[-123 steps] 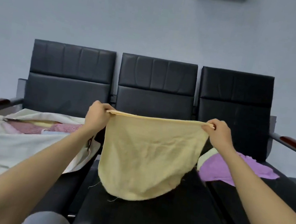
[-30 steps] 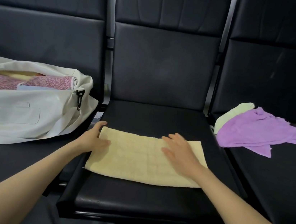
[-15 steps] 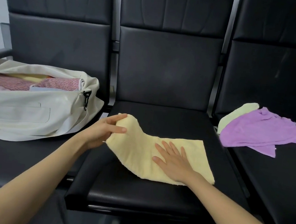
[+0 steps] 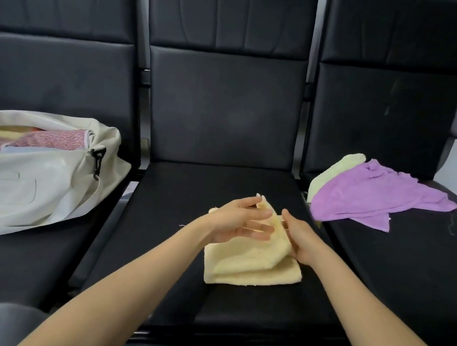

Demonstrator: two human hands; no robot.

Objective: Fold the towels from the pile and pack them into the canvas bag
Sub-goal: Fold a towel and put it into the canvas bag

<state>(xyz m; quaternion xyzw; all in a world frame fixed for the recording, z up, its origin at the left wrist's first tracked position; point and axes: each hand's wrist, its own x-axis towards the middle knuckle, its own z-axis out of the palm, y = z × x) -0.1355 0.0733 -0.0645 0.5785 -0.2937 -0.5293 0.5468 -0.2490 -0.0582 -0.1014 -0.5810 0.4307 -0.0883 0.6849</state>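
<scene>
Fingers (image 4: 260,229) of my left hand (image 4: 232,222) are mostly straight and fanned to the right. Thumb and forefinger seem to pinch the far corner of the yellow towel (image 4: 252,266), holding it just off the cloth below. My right hand (image 4: 299,240) sits at the right edge of that raised flap with the thumb pointing up. Its fingers are hidden behind the fabric, so I cannot tell whether they grip or only prop the flap.

The towel lies on the middle seat (image 4: 181,253), slightly right of centre, doubled over with the fold along its left side. The bottom layer is flat, and its near right corner shows clear of the flap. The upper layer tents up from the near left toward my hands, so its free edge has to come down to the right and meet the edge underneath. I judge the fold is nearly closed but not yet squared. The loose corner belongs to my left hand, while my right hand is nearer the edge it must match.

The canvas bag (image 4: 30,190) rests on the left seat, well apart from the towel, with its mouth open and folded cloth inside. My left hand is the nearer one for carrying the towel across. A purple towel (image 4: 378,198) overlapping a pale green towel (image 4: 332,169) waits on the right seat, unfolded.
</scene>
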